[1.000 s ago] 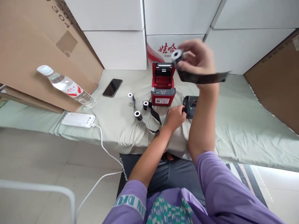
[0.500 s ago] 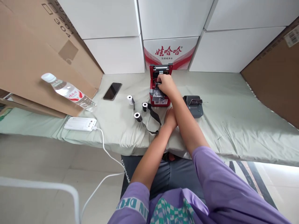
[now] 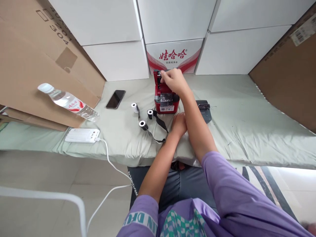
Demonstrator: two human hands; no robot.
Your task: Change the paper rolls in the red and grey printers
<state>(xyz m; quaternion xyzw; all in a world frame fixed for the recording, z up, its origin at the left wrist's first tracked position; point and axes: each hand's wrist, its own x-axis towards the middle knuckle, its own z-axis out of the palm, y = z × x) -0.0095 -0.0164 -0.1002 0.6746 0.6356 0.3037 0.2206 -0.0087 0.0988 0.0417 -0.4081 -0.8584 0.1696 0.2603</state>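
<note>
I see my right hand [image 3: 172, 80] reaching over the small red plastic label printer [image 3: 166, 98], with its fingers curled at the top edge of the open lid; they seem to pinch that edge, but I cannot tell for sure if they grip it or only touch it. A dark strip of tape already hangs out over the front of the printer, so I judge that a roll is placed inside and the loading part is mostly done, while the lid stands up and is not yet closed. My left hand [image 3: 179, 123] rests flat and loose on the pale green cloth of the table [image 3: 247, 125], holding nothing, just in front of the printer and partly under my right forearm. Three small white rolls with dark tape [image 3: 143, 116] lie to the left of the printer, near the left hand but not touching it, so I think they are not used so far. A dark grey second printer [image 3: 205, 110] sits just right of my right arm. Further left are a black phone [image 3: 115, 99], a white power bank [image 3: 82, 135] with a cable, and a clear plastic water bottle [image 3: 67, 102].
</note>
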